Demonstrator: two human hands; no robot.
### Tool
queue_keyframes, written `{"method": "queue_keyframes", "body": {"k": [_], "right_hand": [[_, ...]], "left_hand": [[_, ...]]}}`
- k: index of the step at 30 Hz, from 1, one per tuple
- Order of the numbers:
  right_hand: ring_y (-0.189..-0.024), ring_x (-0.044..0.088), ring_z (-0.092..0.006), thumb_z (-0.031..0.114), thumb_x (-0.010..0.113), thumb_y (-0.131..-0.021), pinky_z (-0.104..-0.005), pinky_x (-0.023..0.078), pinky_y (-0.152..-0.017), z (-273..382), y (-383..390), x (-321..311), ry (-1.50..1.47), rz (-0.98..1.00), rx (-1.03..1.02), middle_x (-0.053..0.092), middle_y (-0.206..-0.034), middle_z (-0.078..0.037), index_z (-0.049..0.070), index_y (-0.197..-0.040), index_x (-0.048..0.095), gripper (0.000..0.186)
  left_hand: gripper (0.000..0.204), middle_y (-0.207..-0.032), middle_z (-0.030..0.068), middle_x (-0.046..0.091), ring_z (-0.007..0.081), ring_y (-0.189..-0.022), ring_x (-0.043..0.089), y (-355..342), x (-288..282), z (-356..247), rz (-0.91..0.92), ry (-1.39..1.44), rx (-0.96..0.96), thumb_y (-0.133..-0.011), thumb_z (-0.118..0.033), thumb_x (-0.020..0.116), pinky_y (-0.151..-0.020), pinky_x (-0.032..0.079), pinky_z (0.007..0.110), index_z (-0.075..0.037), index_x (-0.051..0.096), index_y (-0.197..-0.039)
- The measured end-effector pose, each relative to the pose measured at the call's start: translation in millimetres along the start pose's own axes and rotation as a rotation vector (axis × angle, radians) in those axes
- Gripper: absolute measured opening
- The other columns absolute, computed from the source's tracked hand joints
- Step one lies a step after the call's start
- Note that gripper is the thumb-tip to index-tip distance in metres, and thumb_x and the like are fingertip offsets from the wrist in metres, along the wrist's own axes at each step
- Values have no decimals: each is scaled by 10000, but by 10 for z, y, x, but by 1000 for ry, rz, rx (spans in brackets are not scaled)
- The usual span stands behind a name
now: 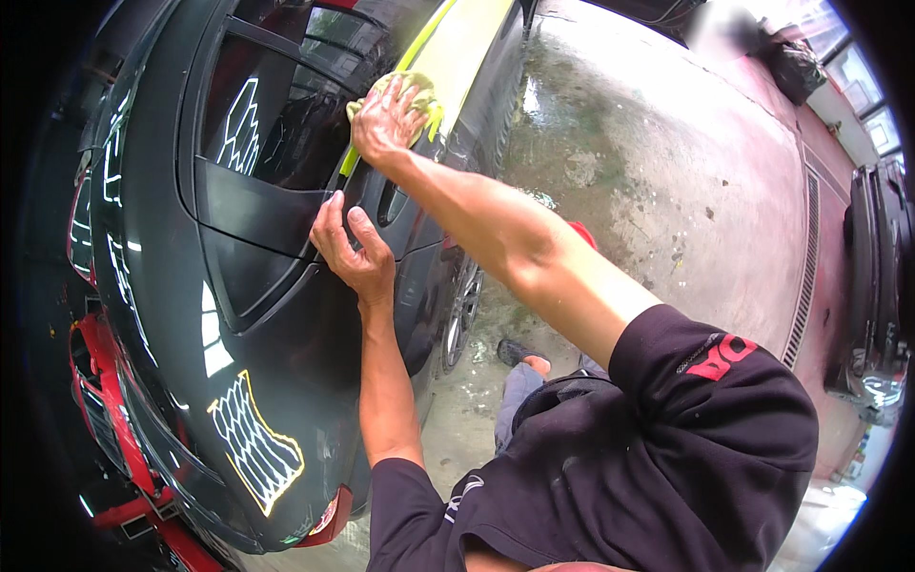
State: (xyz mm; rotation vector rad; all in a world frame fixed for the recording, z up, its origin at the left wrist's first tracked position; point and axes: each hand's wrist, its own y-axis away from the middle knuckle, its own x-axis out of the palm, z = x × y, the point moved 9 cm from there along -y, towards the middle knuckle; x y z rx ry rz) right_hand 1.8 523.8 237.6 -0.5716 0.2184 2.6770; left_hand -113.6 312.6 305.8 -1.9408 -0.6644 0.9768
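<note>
Under my right hand [389, 116] is a bunched yellow-green cloth [426, 88], pressed against the side of a black car [315, 381] just below its side window. The fingers are spread over the cloth and hold it there. From the cloth a bright yellow-green stretch [472, 43] runs along the door; I cannot tell whether it is more cloth or the panel itself. My left hand [353, 253] is empty, its fingers apart and slightly bent, by the rear corner of the window [272, 114]. Whether its fingertips touch the car cannot be told. A door handle [391, 202] shows between my arms.
Wet concrete floor [610, 143] lies to the right, with a drain grate [805, 257] along it. A dark vehicle [877, 276] stands at the far right, a red car [100, 400] at the left. The black car's rear wheel [462, 319] is near my foot [519, 355].
</note>
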Motion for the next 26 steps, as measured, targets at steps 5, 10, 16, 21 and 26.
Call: {"method": "queue_keyframes", "body": {"k": [5,10,16,21,26], "right_hand": [[-1509,363,-372,282,373,-1080,-532,232,-1257,47,632,-241,-323,61,-84,348,-1639,-241,43,-1580,374,554],[-1292,574,-453,265,449,-1089,-476,451,-1096,-251,1550,-1041,-564,-60,-187,571,-1409,-298,26,-1483,431,461],[-1285,568,-377,537,366,-1080,-497,451,-1050,-646,2423,-1435,409,174,-437,633,-1429,-85,184,-1481,523,557],[-1224,546,-334,592,465,-1036,-482,447,-1009,-1024,2985,-2625,565,-144,-381,678,-1364,8,284,-1181,790,470],[-1039,691,-132,248,623,-1060,-293,547,-910,-654,3472,-4192,-129,-132,-471,783,-1155,-67,25,-1210,759,301]], "left_hand": [[436,-1311,208,648,298,-1164,632,77,-38,266,-2,400,-479,-1086,-272,557,-1021,484,411,40,574,-1391],[684,-1370,137,599,242,-1276,567,437,216,54,115,957,-973,-1072,-577,486,-1117,406,385,-16,498,-1464],[570,-1224,86,691,232,-1107,677,1324,517,-679,420,1773,-1255,-1037,-582,528,-965,558,424,-82,617,-1296],[519,-1200,90,714,282,-1070,706,2309,124,-1316,457,1835,-1437,-959,-475,564,-934,570,456,-91,640,-1300],[479,-1024,110,737,287,-850,729,3197,-481,-1439,575,1654,-1506,-911,-490,615,-735,600,457,-97,666,-1182]]}}
